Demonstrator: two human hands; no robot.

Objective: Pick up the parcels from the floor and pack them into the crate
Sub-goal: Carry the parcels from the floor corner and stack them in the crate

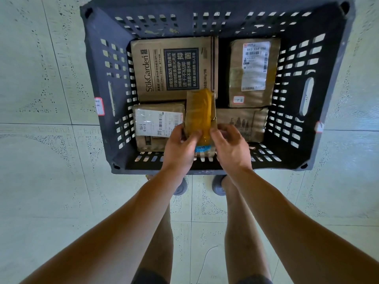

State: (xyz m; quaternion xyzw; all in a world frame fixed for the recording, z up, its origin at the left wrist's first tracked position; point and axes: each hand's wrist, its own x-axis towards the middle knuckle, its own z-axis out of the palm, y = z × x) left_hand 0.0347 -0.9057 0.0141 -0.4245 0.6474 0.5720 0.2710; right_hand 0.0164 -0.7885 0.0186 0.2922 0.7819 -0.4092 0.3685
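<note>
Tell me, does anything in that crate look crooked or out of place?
Only the taped parcel held by the left hand and right hand: it stands on edge in the gap between the flat boxes, not yet settled. The other four parcels lie flat in the crate. Nothing looks torn or spilled.

Pale, perhaps speckled floor tiles (41, 78)
</note>
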